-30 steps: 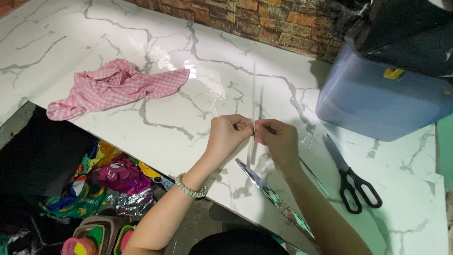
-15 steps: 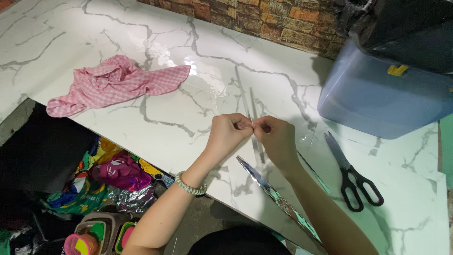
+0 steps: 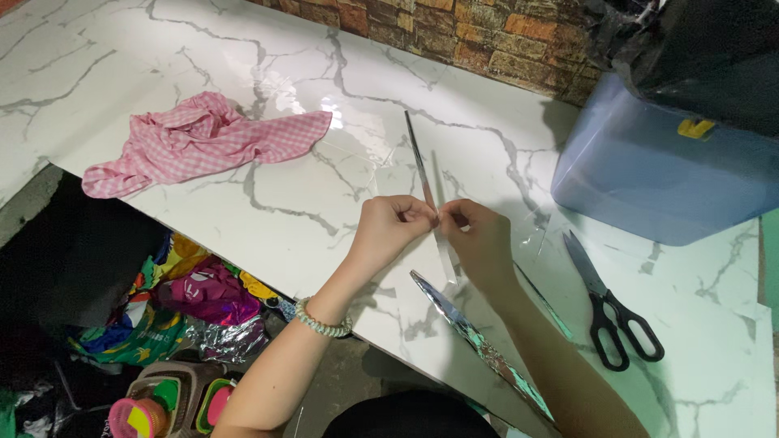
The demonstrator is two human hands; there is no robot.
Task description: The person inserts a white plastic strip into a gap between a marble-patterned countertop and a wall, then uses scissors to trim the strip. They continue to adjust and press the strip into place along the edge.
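We note a white marble-patterned table set against a brick wall, seen from above. Our left hand and right hand meet near the middle of the table, fingertips almost touching, both pinched shut on a thin silver strip. The strip runs from the pinch away toward the wall, lying low over the table; a pale clear piece hangs below the fingers toward us. Whether the far end of the strip touches the table we cannot tell.

Compared with half a second ago: the hands hold the same pinch at the same spot on the table, and the strip points the same way. No clear shift in either wrist. The bead bracelet sits on the left wrist as before.

Around the hands: a longer foil strip lies along the near table edge, just below the right forearm. Black-handled scissors lie closed to the right, apart from the hands. A blue plastic bin stands at the far right, with a black bag above it. A pink checked cloth lies crumpled at the left, well apart. Below the table edge, a heap of coloured wrappers sits on the floor.
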